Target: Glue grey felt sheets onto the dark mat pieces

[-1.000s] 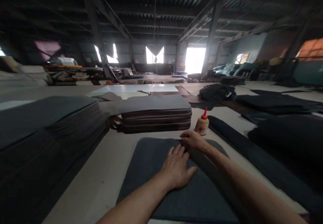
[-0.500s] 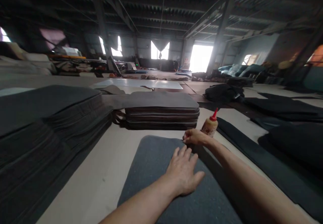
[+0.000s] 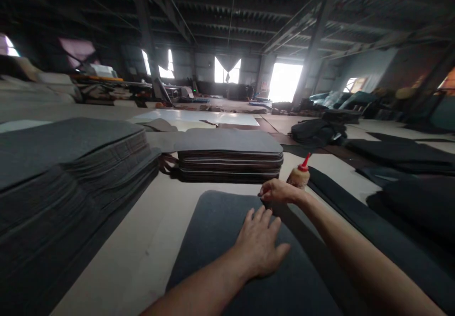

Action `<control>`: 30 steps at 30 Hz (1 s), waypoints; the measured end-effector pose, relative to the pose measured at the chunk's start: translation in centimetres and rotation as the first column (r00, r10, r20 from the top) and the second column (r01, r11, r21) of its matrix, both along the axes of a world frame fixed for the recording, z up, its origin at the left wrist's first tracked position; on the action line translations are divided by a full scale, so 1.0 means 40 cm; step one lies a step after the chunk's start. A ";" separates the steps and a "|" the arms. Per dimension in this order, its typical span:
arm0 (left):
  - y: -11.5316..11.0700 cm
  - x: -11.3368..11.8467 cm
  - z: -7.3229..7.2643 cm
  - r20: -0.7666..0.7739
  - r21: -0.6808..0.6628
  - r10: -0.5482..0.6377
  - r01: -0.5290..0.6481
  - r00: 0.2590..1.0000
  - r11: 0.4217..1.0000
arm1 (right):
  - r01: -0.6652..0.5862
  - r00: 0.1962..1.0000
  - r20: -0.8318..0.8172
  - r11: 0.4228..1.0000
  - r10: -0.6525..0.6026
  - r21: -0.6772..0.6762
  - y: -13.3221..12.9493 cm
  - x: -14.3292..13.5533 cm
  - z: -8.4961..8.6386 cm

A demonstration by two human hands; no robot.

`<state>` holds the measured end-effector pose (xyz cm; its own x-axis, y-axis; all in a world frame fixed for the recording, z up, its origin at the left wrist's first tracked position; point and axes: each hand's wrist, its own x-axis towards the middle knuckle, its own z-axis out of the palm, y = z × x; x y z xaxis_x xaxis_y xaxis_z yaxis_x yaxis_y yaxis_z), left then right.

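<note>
A dark grey, felt-like fabric panel [image 3: 220,230] with rounded corners lies on the pale table in front of me. My left hand [image 3: 261,242] rests flat on it, fingers spread and thumb out to the right. At the panel's far right corner, my right hand [image 3: 277,191] is closed in a pinch on the edge; its fingertips are partly hidden. Just behind the right wrist stands a squeeze bottle [image 3: 299,177] with a red pointed nozzle and yellowish contents, its lower part covered by the forearm.
Beyond the panel sits a neat stack of grey panels [image 3: 229,162]. A taller stack of dark fabric pieces [image 3: 81,164] fills the left side. Along the right lie a long dark strip [image 3: 359,216] and folded black fabric [image 3: 401,152]. A black bundle [image 3: 314,132] rests farther back.
The view has shifted very slightly. My right wrist has risen a little and covers more of the bottle, while its fingers stay at the corner. My left hand remains flat on the panel.
</note>
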<state>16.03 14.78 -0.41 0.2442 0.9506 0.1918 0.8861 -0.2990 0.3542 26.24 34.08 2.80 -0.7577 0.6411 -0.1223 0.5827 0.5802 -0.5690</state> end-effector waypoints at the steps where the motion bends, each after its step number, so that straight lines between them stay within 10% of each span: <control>1: 0.000 0.000 -0.001 0.002 0.003 0.003 -0.003 1.000 1.000 | -0.008 1.000 -0.007 1.000 0.008 0.003 0.002 0.002 -0.003; 15: 0.001 0.003 0.005 0.027 -0.005 0.001 0.000 1.000 1.000 | 0.111 0.993 -0.042 0.984 -0.106 0.139 -0.038 -0.001 -0.049; 21: 0.023 0.006 -0.015 -0.002 -0.058 0.238 -0.238 0.971 0.970 | 0.207 0.978 -0.057 0.927 -0.200 0.313 -0.076 0.000 -0.043; 30: 0.024 0.004 0.000 -0.142 -0.030 0.245 -0.252 0.959 0.967 | 0.241 0.954 0.035 0.826 -0.299 0.510 -0.240 0.260 -0.118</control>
